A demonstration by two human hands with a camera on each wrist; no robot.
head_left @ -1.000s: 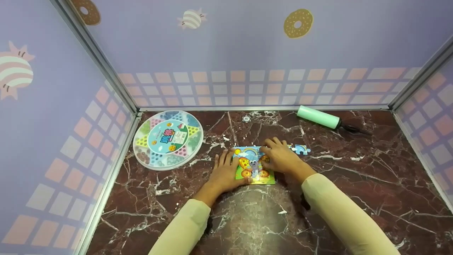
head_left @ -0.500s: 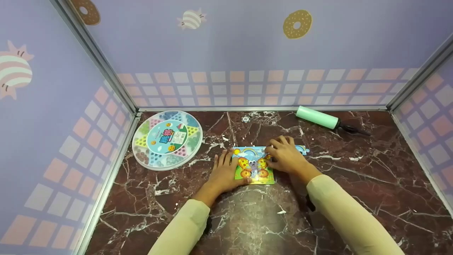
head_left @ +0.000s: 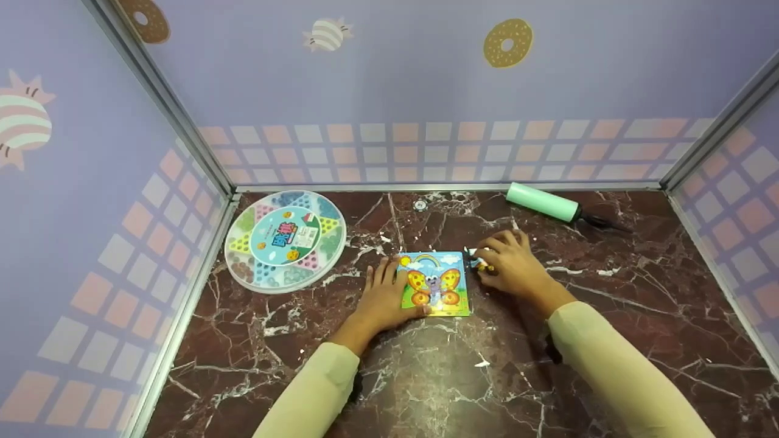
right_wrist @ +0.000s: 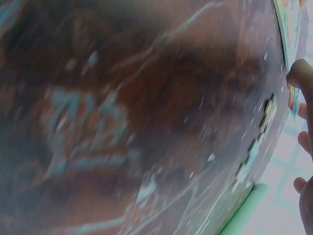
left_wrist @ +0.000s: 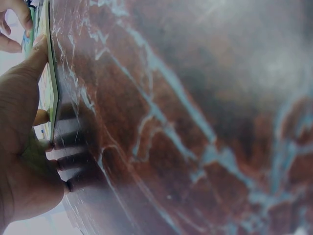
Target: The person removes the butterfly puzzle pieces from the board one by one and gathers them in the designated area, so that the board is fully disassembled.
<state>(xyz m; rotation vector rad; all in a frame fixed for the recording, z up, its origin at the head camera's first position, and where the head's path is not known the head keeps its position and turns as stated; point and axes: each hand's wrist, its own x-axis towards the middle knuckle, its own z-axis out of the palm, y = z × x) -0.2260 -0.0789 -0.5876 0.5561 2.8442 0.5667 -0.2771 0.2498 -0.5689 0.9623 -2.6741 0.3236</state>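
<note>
hands at the butterfly puzzle

the butterfly jigsaw puzzle (head_left: 434, 284) lies flat on the marble tabletop (head_left: 639, 304), about mid-table, near its front-centre. left hand (head_left: 386, 299) rests flat on the table w/ fingers straight, thumb along the puzzle's front left corner, fingers touching its left edge. right hand (head_left: 515, 267) sits just right of the puzzle's top right corner, fingers curled, pinching a loose puzzle piece (head_left: 481, 262) that's mostly hidden under them. round chinese checkers set (head_left: 285, 239) lies to the left by the wall. mint green hand pump (head_left: 543, 202) lies at the back right, near the wall.
</note>
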